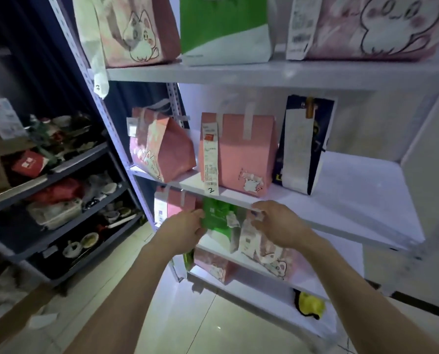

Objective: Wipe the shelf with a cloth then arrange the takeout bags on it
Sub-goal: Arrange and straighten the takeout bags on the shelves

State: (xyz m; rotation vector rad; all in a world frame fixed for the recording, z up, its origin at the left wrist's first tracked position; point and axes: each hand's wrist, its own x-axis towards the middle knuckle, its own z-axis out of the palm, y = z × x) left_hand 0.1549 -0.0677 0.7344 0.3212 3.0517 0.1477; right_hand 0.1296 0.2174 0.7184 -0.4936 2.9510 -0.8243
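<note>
- Takeout bags: green bag [217,221] and pink cat bag [266,251] stood side by side, touching, on the lower shelf [206,243], tucked close under the middle shelf [353,195]; another pink bag [173,203] just to their left.
- Left hand [185,232]: curled round the green bag's left side, gripping it.
- Right hand [277,226]: fingers bent over the top of the pink cat bag, apparently pinching its rim or its receipt; which of the two, hard to tell.
- Judged to be in the arranging stage; whether this shelf was wiped could not be read from the view.
- Scant headroom above the bags: lifting rather than sliding likely to snag tops on the shelf edge overhead, crumpling a bag or tearing off a receipt.
- Green bag tall, narrow and held on one side only: a sideways tug likely to tip it forward off the shelf.
- Tight spacing: a push leftward likely to knock the neighbouring pink bag askew.
- Yellow object [310,305] lay on the lowest shelf; kind unclear.
</note>
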